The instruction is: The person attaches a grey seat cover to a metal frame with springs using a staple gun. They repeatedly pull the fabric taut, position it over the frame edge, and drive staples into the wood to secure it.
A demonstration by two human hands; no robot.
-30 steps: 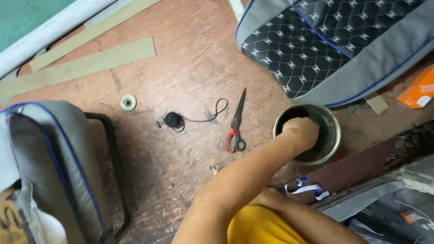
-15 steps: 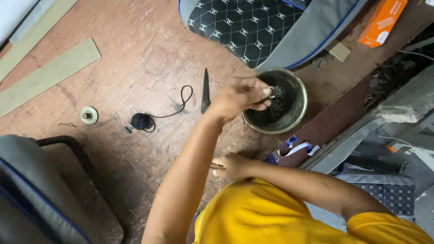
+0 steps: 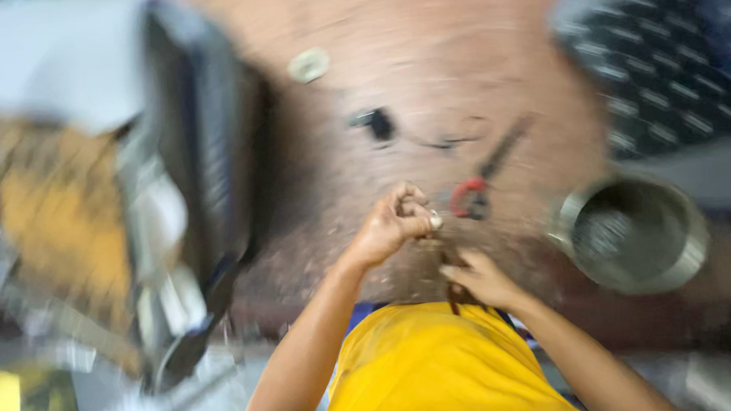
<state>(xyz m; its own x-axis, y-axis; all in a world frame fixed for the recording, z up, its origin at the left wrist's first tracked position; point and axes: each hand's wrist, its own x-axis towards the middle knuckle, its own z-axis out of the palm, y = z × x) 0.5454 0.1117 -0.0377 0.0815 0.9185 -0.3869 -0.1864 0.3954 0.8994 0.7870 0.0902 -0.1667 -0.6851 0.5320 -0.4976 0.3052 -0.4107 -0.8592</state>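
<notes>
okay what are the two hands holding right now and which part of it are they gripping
The left hand pinches something small and pale at its fingertips; the blur hides what it is. The right hand touches a thin dark strand below it; the grip point cannot be told.

No packages, labels, signs, screens.

Blurred throughout. Brown floor (image 3: 457, 32) underneath everything. Round metal bowl (image 3: 632, 235) at the right, dark inside. Scissors (image 3: 482, 181) with red handles just left of the bowl, blades pointing up and right. Small black object (image 3: 377, 124) with a thin cord beyond the scissors. Pale round roll (image 3: 308, 65) farther up. Black patterned cushion (image 3: 668, 65) at top right. Grey seat cover (image 3: 194, 179) along the left.
</notes>
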